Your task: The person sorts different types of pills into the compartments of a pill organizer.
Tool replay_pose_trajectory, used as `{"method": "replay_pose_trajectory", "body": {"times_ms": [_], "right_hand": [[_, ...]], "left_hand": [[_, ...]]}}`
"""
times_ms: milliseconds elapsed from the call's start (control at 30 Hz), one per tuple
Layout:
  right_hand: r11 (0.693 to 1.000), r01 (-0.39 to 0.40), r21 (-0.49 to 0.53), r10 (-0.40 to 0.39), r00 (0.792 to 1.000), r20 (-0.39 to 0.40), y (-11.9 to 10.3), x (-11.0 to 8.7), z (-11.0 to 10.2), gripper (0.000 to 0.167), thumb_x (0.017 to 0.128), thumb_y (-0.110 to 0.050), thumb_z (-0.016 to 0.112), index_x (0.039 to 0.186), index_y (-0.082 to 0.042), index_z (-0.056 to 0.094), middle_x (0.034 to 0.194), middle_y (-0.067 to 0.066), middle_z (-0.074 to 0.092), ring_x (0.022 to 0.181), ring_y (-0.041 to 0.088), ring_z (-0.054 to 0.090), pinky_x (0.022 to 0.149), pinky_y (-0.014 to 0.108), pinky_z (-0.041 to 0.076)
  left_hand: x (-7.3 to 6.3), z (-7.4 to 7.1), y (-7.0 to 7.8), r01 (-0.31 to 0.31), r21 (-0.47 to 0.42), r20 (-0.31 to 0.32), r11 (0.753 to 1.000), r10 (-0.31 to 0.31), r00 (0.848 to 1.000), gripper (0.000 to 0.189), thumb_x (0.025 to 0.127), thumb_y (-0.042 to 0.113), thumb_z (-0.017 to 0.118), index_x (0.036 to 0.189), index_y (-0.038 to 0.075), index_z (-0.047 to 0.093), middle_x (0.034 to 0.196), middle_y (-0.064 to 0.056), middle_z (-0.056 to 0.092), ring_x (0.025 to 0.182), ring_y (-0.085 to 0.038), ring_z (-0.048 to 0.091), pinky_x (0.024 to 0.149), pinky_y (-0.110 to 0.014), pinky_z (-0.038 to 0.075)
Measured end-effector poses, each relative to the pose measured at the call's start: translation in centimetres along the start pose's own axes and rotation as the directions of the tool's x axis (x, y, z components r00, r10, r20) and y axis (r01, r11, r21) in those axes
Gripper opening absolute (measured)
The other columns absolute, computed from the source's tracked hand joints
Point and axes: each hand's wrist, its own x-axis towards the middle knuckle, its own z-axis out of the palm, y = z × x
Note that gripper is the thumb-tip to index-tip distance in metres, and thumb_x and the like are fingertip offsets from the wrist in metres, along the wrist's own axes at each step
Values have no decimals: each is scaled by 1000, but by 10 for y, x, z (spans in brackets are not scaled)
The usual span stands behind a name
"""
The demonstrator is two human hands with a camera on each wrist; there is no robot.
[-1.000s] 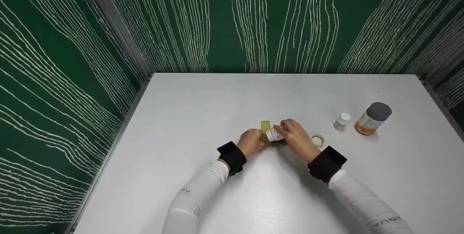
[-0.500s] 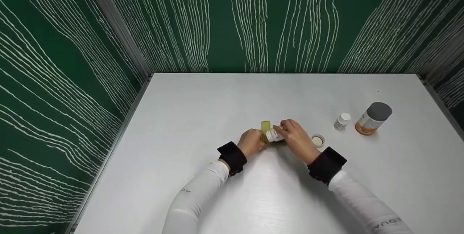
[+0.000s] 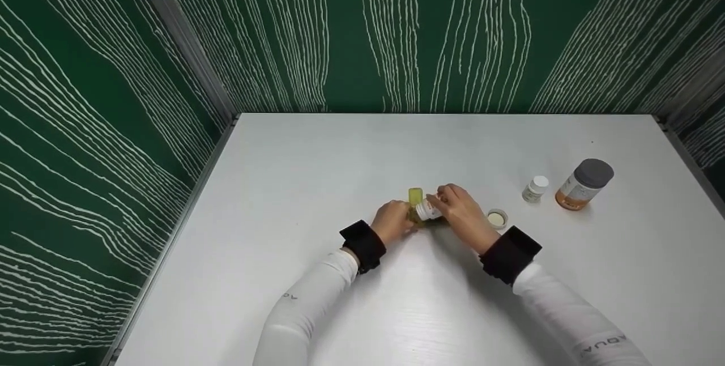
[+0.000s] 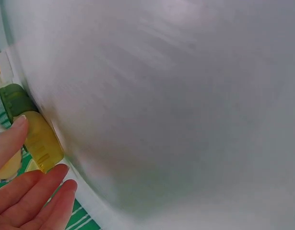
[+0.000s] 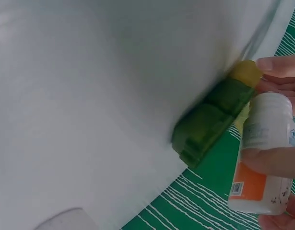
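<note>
A small yellow and green plastic case with compartments, like a pill organizer (image 5: 212, 117), rests on the white table, one yellow lid (image 3: 416, 195) standing up. My left hand (image 3: 391, 222) holds its yellow end between thumb and fingers. My right hand (image 3: 465, 218) grips a white pill bottle (image 5: 267, 143) with an orange patch on its label. That bottle is uncapped and tilted, its mouth at the case beside the raised lid. Whether anything is coming out of it cannot be seen. Close to my right wrist a round cap (image 3: 497, 218) lies with its inside facing up.
To the right stand a small white-capped bottle (image 3: 534, 189) and, beyond it, a larger jar (image 3: 583, 184) with a dark grey lid and orange base. Green walls with white lines rise behind and left of the white table (image 3: 317, 156).
</note>
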Motion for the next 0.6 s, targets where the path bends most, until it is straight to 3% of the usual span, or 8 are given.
{"method": "replay_pose_trajectory", "body": {"times_ms": [200,600], "right_hand": [[1000,8,-4,-8,1000,26,-1,0,-3,46,69,29,73,111,12,74,105,26,63,96,40,63,84,47,61],[1000,15,24,-15,1000,7,3,-1,-2,46,68,30,72,111,11,74,103,26,62,94,40,63,81,47,61]], "left_hand": [[1,1,1,15,-28,23,1000,-15,1000,8,89,0,82,88,-2,75,86,-13,76,73,-18,62,71,-32,54],[2,2,1,19,-22,17,1000,-18,1000,8,87,-1,82,88,-2,74,85,-12,75,73,-17,60,70,-31,54]]}}
